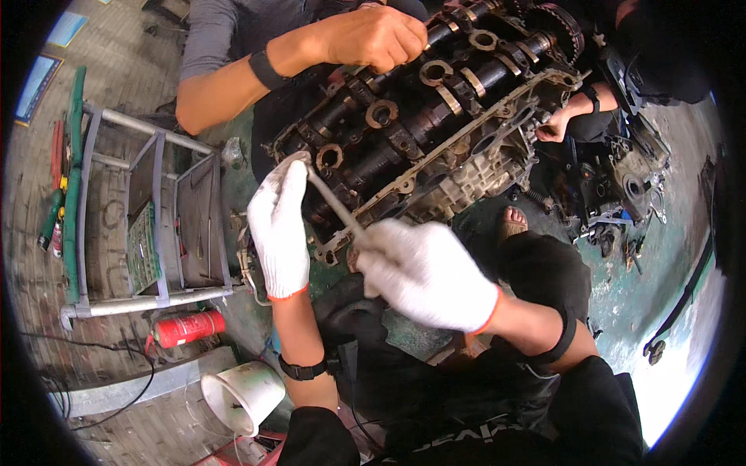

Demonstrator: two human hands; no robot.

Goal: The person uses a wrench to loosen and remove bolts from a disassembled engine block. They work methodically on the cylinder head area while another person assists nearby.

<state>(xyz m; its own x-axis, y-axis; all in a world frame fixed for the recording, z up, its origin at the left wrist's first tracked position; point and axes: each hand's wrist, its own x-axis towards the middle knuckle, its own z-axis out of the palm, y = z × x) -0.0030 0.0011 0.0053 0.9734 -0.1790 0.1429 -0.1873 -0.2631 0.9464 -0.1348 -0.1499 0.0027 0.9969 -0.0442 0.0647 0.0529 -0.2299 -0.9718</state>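
Observation:
My left hand (278, 225), in a white glove with an orange cuff, is closed on the upper end of a metal wrench (336, 200) at the near-left end of a grimy engine cylinder head (420, 132) with exposed camshafts. My right hand (412, 272), also gloved, is wrapped round the lower part of the wrench's shaft, below and right of my left hand. Another person's bare hand (381, 43) reaches onto the cylinder head from the top. A further bare hand (552, 124) touches its right side. The wrench's far tip is partly hidden by my left fingers.
A metal frame rack (148, 303) lies left, with a red fire extinguisher (186, 328) and white bucket (245, 392) below it. Engine parts (622, 186) lie on the green floor (653, 264) at right. Cables (116, 419) trail at lower left. A sandalled foot (514, 221) is below the cylinder head.

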